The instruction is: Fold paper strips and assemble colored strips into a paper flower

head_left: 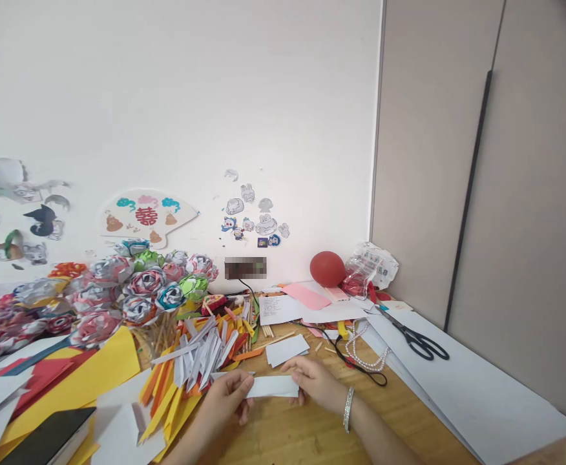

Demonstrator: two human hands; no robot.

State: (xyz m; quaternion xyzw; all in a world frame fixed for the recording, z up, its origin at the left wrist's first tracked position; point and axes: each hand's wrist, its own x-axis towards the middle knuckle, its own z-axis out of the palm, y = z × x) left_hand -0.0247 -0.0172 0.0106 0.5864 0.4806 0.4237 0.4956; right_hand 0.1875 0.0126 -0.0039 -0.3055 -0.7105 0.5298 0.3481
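A small folded strip of white paper [274,387] is held level above the wooden table [283,439]. My left hand [233,392] pinches its left end between thumb and fingers. At the other end, my right hand [314,382], with a silver bracelet [348,409] on the wrist, has its thumb and fingers closed on the paper. Just beyond lies a small stack of white paper pieces [287,350]. To the left of my left hand is a heap of folded white paper strips [200,352] over yellow and orange strips [167,407].
Rolled paper flowers [145,281] crowd the back left. A black phone [48,436] lies front left on yellow paper [113,361]. Black-handled scissors [416,337] rest on white sheets [496,381] at right. A bead string [360,355], red balloon [327,268] and plastic bag [373,266] sit behind.
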